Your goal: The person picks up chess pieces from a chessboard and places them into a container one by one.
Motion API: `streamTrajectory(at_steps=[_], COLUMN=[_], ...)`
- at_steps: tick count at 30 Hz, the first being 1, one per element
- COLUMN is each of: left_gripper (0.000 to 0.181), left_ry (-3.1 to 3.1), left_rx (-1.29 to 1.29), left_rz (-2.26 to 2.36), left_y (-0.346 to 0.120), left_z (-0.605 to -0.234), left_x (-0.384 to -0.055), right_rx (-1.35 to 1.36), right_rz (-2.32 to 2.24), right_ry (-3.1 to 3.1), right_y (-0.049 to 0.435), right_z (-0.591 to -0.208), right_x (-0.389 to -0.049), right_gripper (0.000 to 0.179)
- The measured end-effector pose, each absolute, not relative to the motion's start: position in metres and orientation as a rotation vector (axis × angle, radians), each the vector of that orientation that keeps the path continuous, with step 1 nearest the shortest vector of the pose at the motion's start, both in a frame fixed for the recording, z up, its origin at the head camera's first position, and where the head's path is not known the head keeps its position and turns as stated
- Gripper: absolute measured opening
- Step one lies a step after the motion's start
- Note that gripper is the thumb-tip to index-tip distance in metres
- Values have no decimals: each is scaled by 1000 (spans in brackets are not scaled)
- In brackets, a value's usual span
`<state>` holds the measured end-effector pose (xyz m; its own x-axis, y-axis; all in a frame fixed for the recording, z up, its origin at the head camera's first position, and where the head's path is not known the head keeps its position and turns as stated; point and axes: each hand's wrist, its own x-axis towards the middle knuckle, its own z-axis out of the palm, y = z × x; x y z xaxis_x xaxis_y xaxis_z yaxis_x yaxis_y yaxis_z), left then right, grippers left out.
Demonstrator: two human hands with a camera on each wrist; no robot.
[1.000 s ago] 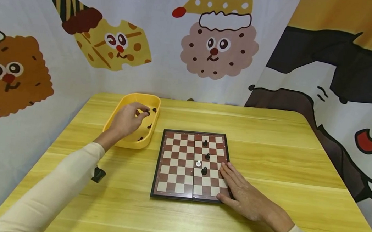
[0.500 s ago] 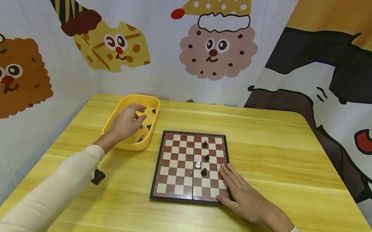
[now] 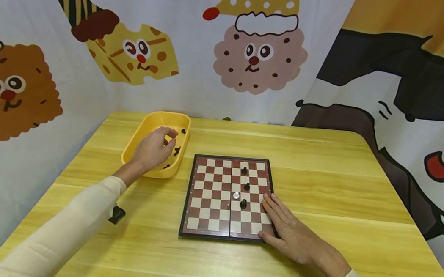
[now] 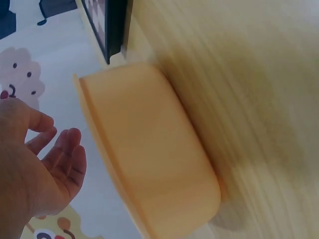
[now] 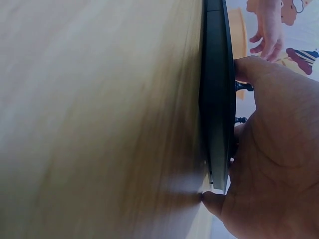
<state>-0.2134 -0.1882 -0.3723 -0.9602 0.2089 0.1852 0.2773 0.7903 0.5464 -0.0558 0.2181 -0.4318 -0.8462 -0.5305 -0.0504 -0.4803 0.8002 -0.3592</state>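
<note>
My left hand (image 3: 154, 148) hovers over the yellow plastic tub (image 3: 185, 147). Its thumb and fingers are loosely bent and apart, and the left wrist view of that hand (image 4: 42, 164) reveals nothing between them. Inside the tub lie several small black chess pieces (image 3: 177, 151), partly hidden by the hand. My right hand (image 3: 294, 236) rests along the right edge of the chessboard (image 3: 211, 197), fingers extended over the rim. On the board's right half stand a white chess pawn (image 3: 236, 195) and three black chess pieces, one being the nearest black piece (image 3: 243, 204).
Board and tub stand apart on a light wooden table (image 3: 330, 175). A cartoon-printed cloth (image 3: 194, 98) hangs behind the table's far edge. Below the left sleeve a small black object (image 3: 117, 214) shows, apparently the wrist camera.
The left hand has let go of a black chess piece, which dropped into the tub. Its fingers then shifted slightly over the tub. My right hand and the pieces on the board stay put.
</note>
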Motion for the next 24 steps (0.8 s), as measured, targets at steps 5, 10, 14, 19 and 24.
streamTrajectory(at_steps=[5, 10, 14, 19, 24], left_gripper=[32, 34, 37, 34, 32], left_ry=[-2859, -2812, -2773, -2780, -2828], left_rx=[-401, -406, -383, -360, -357], left_rz=[-926, -973, -1007, -1016, -1046], left_y=[-182, -182, -184, -186, -183], left_z=[-376, -374, -370, -371, -374], left_x=[-212, -215, -216, -215, -211], right_rx=[-795, -786, -798, -813, -815], right_rz=[-510, -518, -525, -527, -527], right_ry=[2836, 2821, 2823, 2833, 2834], right_y=[219, 219, 217, 217, 217], right_z=[-432, -431, -429, -428, -429], right_x=[-56, -56, -56, -56, -55], right_gripper=[81, 82, 81, 79, 79])
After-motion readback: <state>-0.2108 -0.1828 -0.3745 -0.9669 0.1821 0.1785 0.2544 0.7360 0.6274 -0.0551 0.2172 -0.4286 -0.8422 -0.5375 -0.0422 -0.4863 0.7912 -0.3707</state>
